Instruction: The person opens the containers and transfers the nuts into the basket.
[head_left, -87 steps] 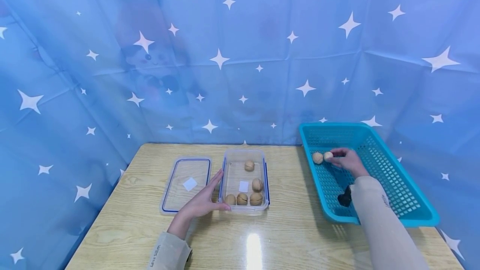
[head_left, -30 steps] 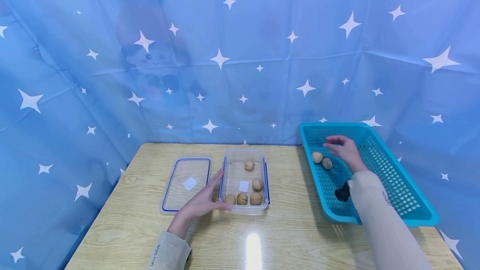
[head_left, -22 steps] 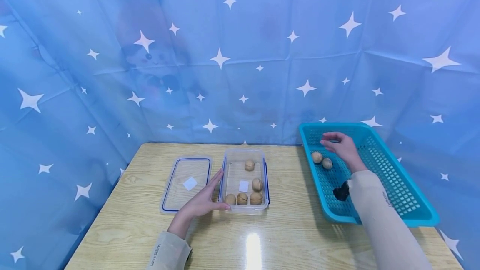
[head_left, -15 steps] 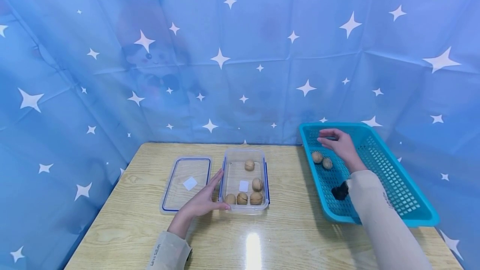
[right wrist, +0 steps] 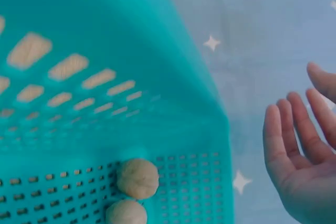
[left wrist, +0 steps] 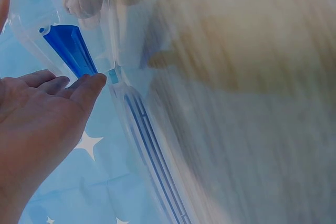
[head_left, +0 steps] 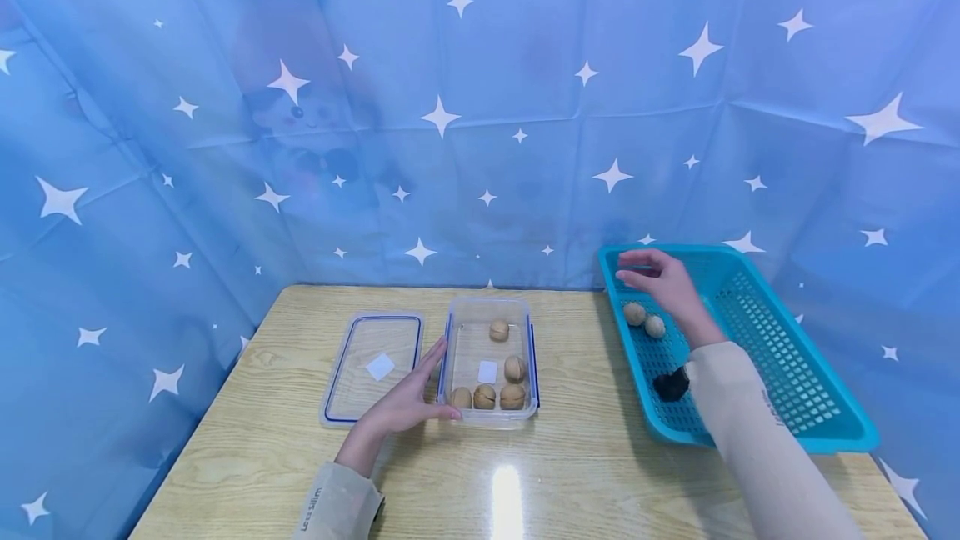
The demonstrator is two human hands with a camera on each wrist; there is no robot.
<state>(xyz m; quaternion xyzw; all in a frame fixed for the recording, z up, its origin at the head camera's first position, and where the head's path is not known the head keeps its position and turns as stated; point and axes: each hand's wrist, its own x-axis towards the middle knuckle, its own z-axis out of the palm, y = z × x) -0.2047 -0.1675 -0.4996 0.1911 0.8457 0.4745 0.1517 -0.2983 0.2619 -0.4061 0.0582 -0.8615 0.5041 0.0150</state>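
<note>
My left hand [head_left: 405, 402] rests against the clear plastic food container [head_left: 468, 348], its fingers extended along the left side and its thumb at the near left corner. In the left wrist view, its fingertips touch near a blue latch [left wrist: 71, 48]. Several walnuts [head_left: 512, 397] lie inside the container, most along the near end. My right hand [head_left: 663, 277] hovers over the far left part of the teal basket [head_left: 810, 340], fingers apart with nothing between them. Two walnuts [head_left: 655, 327] sit side by side in the basket below it; the right wrist view shows them too [right wrist: 137, 178].
A clear lid [head_left: 375, 390] with a blue seal lies left of the container on the wooden table [head_left: 592, 473]. A blue curtain [head_left: 525, 215] with white stars hangs behind. The basket's raised rim stands on the right.
The right hand has released a walnut, which now lies beside the other in the basket. That hand has since risen and shifted left toward the basket's far left corner. The left hand has stayed put.
</note>
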